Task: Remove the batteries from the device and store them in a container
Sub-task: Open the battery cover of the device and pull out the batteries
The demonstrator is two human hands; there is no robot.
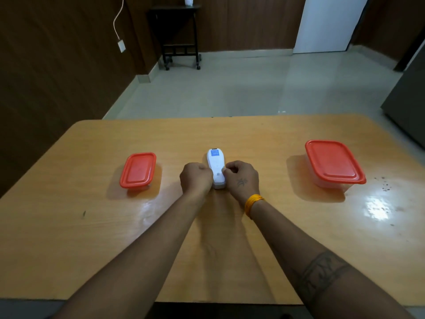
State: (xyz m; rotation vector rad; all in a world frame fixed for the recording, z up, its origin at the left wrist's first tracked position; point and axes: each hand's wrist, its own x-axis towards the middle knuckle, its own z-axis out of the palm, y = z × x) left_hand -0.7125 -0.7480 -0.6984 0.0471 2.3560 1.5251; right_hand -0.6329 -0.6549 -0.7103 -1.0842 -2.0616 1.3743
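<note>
Glossy wooden table (92, 226); both hands' grip pinching smooth white oblong device (215, 168).

White device (215, 168) at table centre, blue label patch at its 12 o'clock end, small dark code mark toward 6. Orange-tan wood-grain table (92, 238), pale glare patches at 4 and 8 o'clock. Red lid on small container (138, 170) at 9 o'clock; red lid over clear large container (333, 162) at 3 o'clock. Yellow-orange thread band (252, 203) on right wrist.
</note>
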